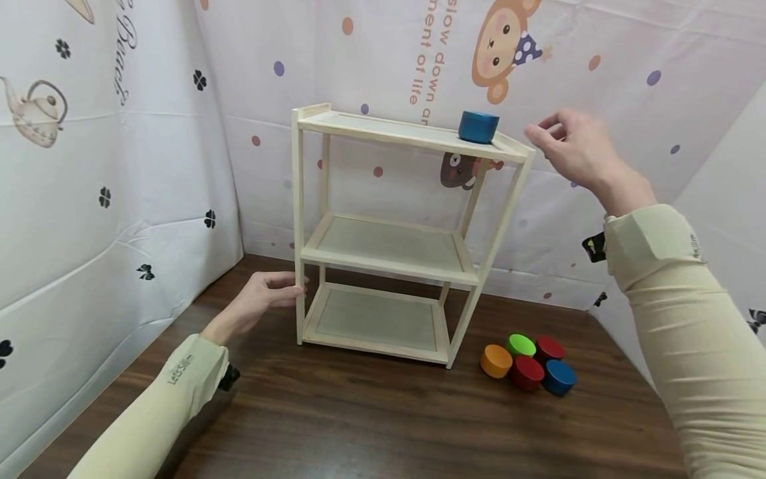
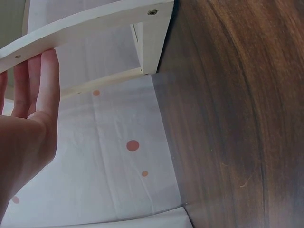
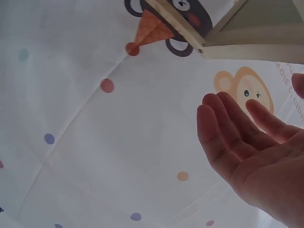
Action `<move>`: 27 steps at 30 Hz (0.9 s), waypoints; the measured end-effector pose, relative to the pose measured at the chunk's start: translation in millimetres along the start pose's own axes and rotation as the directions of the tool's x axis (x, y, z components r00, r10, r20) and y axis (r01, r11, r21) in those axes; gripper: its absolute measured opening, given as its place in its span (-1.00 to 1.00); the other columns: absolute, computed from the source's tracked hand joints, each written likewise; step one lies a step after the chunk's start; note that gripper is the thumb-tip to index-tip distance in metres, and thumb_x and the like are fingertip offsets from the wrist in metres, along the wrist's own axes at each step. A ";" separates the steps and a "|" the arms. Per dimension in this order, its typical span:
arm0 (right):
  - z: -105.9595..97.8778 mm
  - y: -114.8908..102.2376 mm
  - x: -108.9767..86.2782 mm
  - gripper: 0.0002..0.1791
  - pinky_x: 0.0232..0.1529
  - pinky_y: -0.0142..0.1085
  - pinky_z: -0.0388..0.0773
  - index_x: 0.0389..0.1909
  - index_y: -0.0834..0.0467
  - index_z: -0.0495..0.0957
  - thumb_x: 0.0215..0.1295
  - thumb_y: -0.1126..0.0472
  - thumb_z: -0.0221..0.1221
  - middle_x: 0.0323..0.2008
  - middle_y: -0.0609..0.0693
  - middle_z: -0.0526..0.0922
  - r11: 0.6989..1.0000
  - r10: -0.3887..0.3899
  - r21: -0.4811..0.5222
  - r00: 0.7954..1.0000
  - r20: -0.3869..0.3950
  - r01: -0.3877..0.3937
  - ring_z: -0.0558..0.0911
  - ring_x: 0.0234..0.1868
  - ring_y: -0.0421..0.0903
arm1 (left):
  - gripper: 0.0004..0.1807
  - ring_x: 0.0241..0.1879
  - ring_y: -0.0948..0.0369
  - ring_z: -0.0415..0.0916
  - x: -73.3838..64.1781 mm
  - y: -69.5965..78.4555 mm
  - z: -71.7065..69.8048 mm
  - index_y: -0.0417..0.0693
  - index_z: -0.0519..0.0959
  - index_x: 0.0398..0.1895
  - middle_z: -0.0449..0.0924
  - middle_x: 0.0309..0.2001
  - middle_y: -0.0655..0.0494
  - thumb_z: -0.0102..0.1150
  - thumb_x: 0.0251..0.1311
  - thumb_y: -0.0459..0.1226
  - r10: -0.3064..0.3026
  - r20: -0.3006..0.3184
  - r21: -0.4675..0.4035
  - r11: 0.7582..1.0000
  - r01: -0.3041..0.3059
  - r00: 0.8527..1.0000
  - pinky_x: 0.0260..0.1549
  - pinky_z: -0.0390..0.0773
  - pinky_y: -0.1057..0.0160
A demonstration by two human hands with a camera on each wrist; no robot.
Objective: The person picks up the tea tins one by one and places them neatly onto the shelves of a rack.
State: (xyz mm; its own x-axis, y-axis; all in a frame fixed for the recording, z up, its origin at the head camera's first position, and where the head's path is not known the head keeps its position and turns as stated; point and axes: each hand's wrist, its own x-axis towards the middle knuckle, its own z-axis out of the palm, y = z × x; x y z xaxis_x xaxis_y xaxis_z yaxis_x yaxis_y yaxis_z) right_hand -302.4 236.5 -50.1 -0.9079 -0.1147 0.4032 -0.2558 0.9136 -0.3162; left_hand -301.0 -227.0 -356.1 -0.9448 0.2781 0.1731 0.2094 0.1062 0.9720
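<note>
A three-tier wooden shelf (image 1: 389,271) with pale posts and grey panels stands on the table. My left hand (image 1: 269,293) holds its front left post low down, thumb at the front and fingers behind. In the left wrist view, the fingers of that hand (image 2: 35,95) lie against the post (image 2: 95,21). One blue round block (image 1: 478,127) sits on the top tier near the right end. To the right of that tier, my right hand (image 1: 574,146) is raised in the air, fingers loosely bent. The right wrist view shows its palm (image 3: 256,156) holding nothing.
Right of the shelf's foot, a group of round blocks lies on the dark wooden table (image 1: 371,419): orange (image 1: 496,361), green (image 1: 520,345), blue (image 1: 559,377), a front red one (image 1: 527,373) and a rear red one (image 1: 549,349). Printed white cloth (image 1: 383,66) hangs behind and at the sides.
</note>
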 end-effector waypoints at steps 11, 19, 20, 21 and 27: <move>16.9 20.0 -11.5 -0.25 0.07 0.31 0.40 0.35 0.30 0.22 0.45 -0.23 -0.23 0.24 0.44 0.36 0.999 -0.035 -0.023 0.999 -0.009 0.035 0.40 0.18 0.37 | -0.44 -0.01 0.32 0.62 -0.2 -1.0 -0.5 -0.36 0.44 0.21 0.61 0.10 0.05 0.25 0.24 -0.20 0.005 -0.003 -0.012 1.000 -0.005 1.000 0.05 0.63 0.16; 26.4 27.4 -23.1 -0.22 0.08 0.33 0.40 0.35 0.30 0.21 0.43 -0.27 -0.21 0.23 0.44 0.36 0.999 -0.041 -0.017 0.999 0.009 0.041 0.39 0.19 0.38 | -0.45 -0.01 0.32 0.62 -0.6 -0.7 0.0 -0.36 0.45 0.21 0.62 0.07 0.10 0.25 0.24 -0.20 0.006 -0.004 -0.018 1.000 -0.006 1.000 0.04 0.64 0.19; 26.9 28.9 -24.5 -0.21 0.08 0.34 0.39 0.35 0.29 0.20 0.43 -0.28 -0.21 0.23 0.45 0.36 0.999 -0.040 -0.015 0.999 0.015 0.040 0.38 0.19 0.38 | -0.45 -0.01 0.32 0.62 -0.7 -0.7 0.1 -0.36 0.44 0.21 0.62 0.07 0.10 0.25 0.24 -0.20 0.005 -0.005 -0.018 1.000 -0.005 1.000 0.03 0.64 0.20; 27.5 29.9 -25.7 -0.20 0.08 0.34 0.40 0.35 0.29 0.20 0.42 -0.29 -0.21 0.23 0.45 0.36 0.999 -0.039 -0.013 0.999 0.018 0.039 0.38 0.19 0.38 | -0.45 -0.02 0.32 0.62 -0.7 -0.7 0.1 -0.36 0.44 0.21 0.62 0.07 0.10 0.24 0.24 -0.20 0.006 -0.005 -0.017 1.000 -0.006 1.000 0.03 0.64 0.20; 32.9 36.9 -32.9 -0.16 0.07 0.33 0.40 0.35 0.28 0.21 0.39 -0.35 -0.20 0.20 0.44 0.39 0.999 -0.039 -0.011 0.999 0.023 0.039 0.40 0.18 0.37 | -0.45 -0.01 0.32 0.62 -0.5 -1.3 0.2 -0.36 0.44 0.21 0.62 0.08 0.11 0.24 0.25 -0.20 0.002 -0.005 -0.020 1.000 -0.002 1.000 0.03 0.64 0.19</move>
State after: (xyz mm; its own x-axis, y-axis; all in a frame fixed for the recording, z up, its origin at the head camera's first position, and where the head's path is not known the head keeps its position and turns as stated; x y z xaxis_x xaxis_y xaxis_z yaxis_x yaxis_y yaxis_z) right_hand -292.9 261.2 -103.4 -0.9046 -0.1590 0.3954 -0.2875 0.9125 -0.2909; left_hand -300.8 -227.1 -357.5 -0.9455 0.2740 0.1760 0.2065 0.0866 0.9746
